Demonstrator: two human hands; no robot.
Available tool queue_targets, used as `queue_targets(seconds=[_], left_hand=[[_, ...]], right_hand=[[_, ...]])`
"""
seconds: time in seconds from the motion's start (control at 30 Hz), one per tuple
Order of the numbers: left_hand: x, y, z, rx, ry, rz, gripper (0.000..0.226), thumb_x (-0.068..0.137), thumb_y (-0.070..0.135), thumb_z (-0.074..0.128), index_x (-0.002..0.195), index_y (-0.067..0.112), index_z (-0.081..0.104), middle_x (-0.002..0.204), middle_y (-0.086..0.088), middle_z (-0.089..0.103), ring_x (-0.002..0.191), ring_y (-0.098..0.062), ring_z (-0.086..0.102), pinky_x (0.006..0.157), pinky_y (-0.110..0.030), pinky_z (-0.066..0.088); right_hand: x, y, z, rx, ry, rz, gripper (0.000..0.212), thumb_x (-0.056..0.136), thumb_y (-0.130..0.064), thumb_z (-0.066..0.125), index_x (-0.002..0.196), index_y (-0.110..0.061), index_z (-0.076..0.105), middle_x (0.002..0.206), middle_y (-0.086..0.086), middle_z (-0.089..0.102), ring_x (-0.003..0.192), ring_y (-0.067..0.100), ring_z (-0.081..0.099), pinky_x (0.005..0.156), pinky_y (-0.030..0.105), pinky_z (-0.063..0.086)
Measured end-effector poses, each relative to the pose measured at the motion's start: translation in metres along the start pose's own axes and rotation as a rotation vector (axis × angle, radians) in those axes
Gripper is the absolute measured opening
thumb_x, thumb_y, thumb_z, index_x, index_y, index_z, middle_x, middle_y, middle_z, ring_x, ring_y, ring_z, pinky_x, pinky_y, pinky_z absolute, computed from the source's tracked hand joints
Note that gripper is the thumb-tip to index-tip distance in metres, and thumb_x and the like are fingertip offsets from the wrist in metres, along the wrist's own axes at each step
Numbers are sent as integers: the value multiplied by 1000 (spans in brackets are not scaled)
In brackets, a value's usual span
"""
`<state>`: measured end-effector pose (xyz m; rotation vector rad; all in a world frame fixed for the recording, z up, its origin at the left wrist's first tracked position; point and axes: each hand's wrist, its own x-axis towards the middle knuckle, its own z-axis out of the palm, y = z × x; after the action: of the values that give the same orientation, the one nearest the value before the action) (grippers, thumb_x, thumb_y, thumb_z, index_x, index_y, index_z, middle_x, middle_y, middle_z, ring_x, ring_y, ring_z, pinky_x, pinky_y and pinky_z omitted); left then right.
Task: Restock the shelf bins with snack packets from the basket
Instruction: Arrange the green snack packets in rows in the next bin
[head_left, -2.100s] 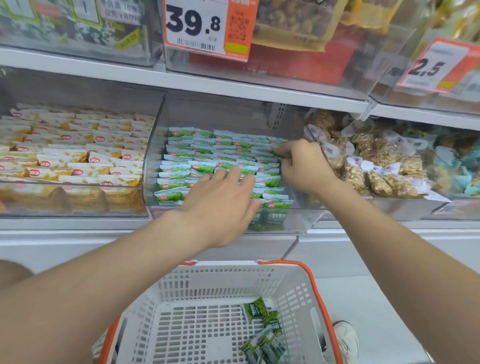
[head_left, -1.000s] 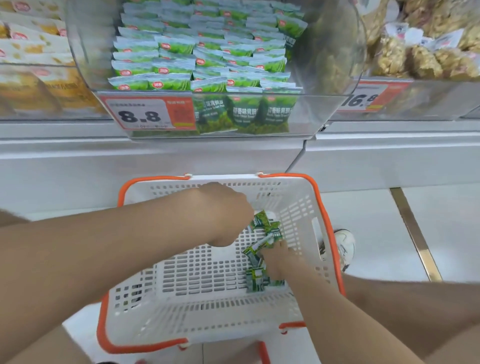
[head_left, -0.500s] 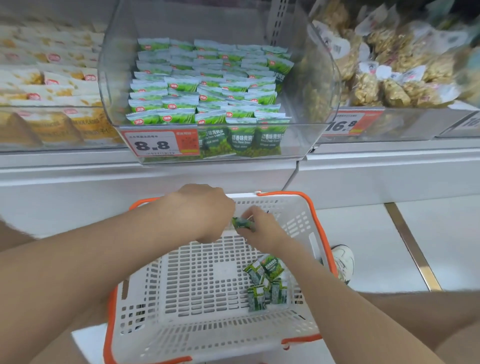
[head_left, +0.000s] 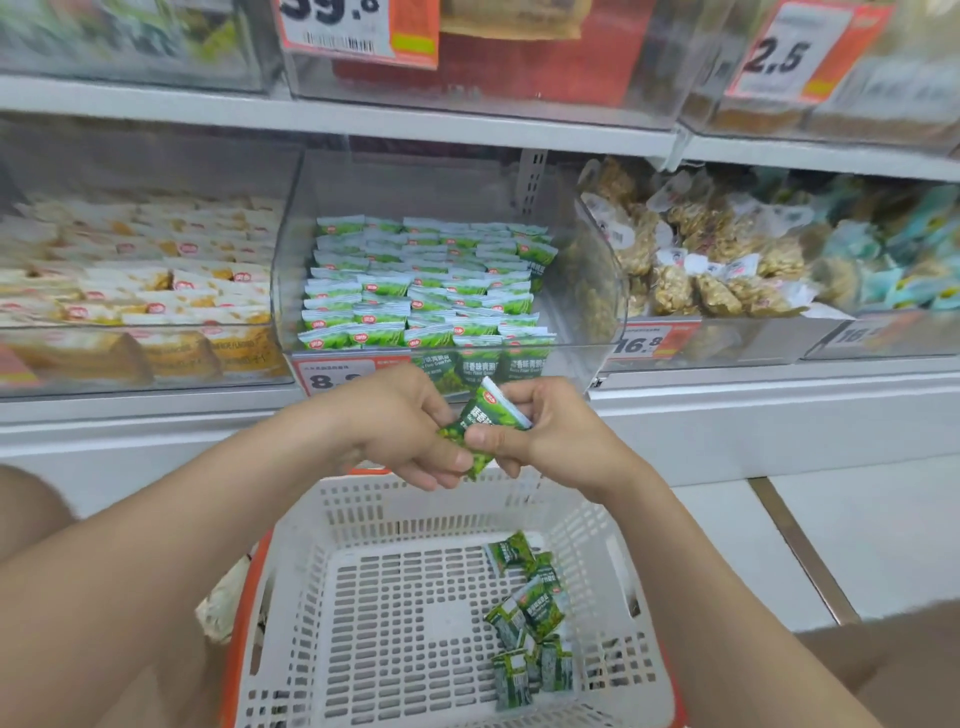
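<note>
The packet (head_left: 485, 415) hangs above the far rim of the basket (head_left: 374, 499), fingers of the left hand (head_left: 395, 426) pinching its lower end, the right hand (head_left: 558, 439) its top. At 12 o'clock the bin (head_left: 592, 270) looks packed to the front wall; a careless toss might slide off and spill.
</note>
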<state>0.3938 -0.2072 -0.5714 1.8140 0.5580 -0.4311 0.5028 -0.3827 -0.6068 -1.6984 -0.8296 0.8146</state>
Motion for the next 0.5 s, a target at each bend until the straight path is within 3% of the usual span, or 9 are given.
queue_targets(seconds=[0.13,0.27,0.37,0.43,0.5], left_hand=[[-8,12,1,-119,73,75,48,84,2,84,121,-4,53,84,-20,77,82,-28,79,67,-32,65],[-14,28,-1,-136,309,296,25,87,18,85,93,0,67,70,-13,76,67,-25,77,54,-32,61],[-7,34,-12,255,624,507,19,91,32,77,79,20,70,58,6,71,54,-7,68,56,-24,50],[2,37,-20,555,743,608,15,93,41,69,85,28,67,65,14,68,66,-3,64,67,-29,51],[13,39,-27,803,743,619,19,99,47,56,102,30,64,88,13,69,89,-15,64,77,-39,55]], right_hand=[[-1,-20,-10,-65,58,-64,22,92,-26,79,93,-5,71,73,21,66,55,25,59,59,34,48],[6,-50,-34,-138,337,-173,15,96,-20,74,96,-5,70,70,14,65,56,18,58,55,29,46],[29,-60,-56,-347,585,-226,17,92,-33,71,91,-17,67,76,3,72,69,23,68,66,43,56],[50,-64,-69,-652,674,-211,25,92,-32,68,82,-13,55,71,6,62,68,27,59,64,38,43],[70,-72,-75,-958,702,-183,29,96,-22,66,81,-10,45,70,5,49,65,26,43,57,38,27]])
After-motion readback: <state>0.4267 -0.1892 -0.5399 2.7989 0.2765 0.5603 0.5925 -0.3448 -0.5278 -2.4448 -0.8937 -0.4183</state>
